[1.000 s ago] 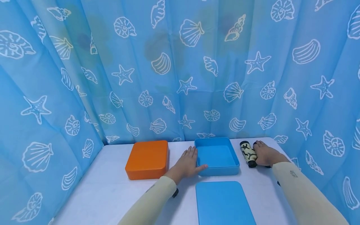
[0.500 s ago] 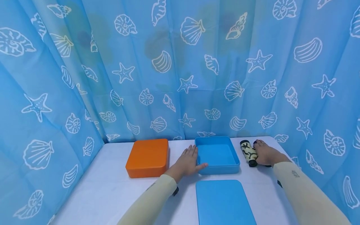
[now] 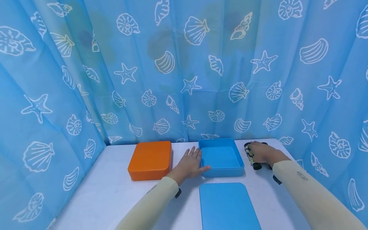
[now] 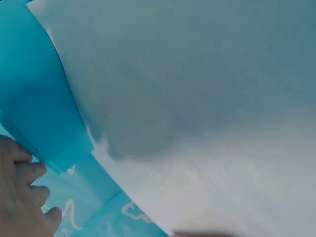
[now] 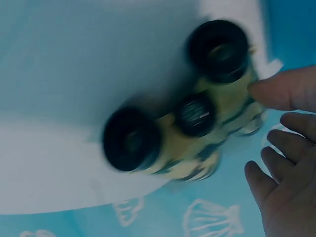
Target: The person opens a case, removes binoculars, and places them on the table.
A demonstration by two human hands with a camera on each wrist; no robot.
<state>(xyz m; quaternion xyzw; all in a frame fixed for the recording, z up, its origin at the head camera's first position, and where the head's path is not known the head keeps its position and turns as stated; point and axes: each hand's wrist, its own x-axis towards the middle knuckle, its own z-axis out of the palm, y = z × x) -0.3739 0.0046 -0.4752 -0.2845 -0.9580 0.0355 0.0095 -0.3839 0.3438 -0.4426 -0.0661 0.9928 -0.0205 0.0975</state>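
Black-and-tan camouflage binoculars (image 3: 249, 156) lie at the table's right side, partly hidden under my right hand (image 3: 262, 152). In the right wrist view the binoculars (image 5: 227, 103) look blurred. There, my right thumb (image 5: 286, 90) lies against or just beside one barrel, and the fingers stretch past it without curling round. My left hand (image 3: 189, 164) rests with spread fingers at the left wall of an open blue box (image 3: 225, 172), its thumb over the front left corner. The left wrist view shows these fingers (image 4: 32, 173) beside the blue box (image 4: 37, 84).
A blue lid (image 3: 228, 204) lies flat on the white table (image 3: 115, 198) in front of the box. Left of my left hand stands an orange box (image 3: 150, 159). A blue shell-patterned curtain (image 3: 178, 70) encloses the back and sides.
My right hand has moved left across the binoculars, from the right barrel toward the left one. My left hand stays at the blue box.
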